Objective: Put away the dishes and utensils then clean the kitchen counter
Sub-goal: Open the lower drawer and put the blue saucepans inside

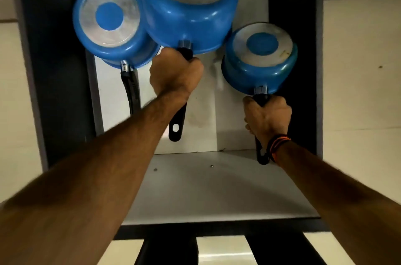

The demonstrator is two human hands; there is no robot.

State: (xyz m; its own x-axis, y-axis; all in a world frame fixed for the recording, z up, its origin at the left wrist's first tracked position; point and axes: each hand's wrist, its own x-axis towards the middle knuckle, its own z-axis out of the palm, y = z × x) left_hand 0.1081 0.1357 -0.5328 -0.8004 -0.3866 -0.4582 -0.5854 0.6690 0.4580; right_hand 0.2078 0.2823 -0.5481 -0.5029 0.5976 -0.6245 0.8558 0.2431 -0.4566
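Three blue saucepans with black handles show their undersides inside an open cabinet. My left hand [176,73] grips the handle of the large saucepan [188,15] at the top centre. The smaller saucepan [260,60] at the right is held by its handle in my right hand [268,118], which wears an orange and black wristband. A third saucepan [110,23] sits at the left, untouched, touching the large one, and its handle [130,88] points down.
The cabinet has a white back panel [201,132] and a white shelf surface [217,188], with dark side walls [56,69] left and right. Cream wall panels flank the cabinet. A dark and light striped edge [221,247] runs along the bottom.
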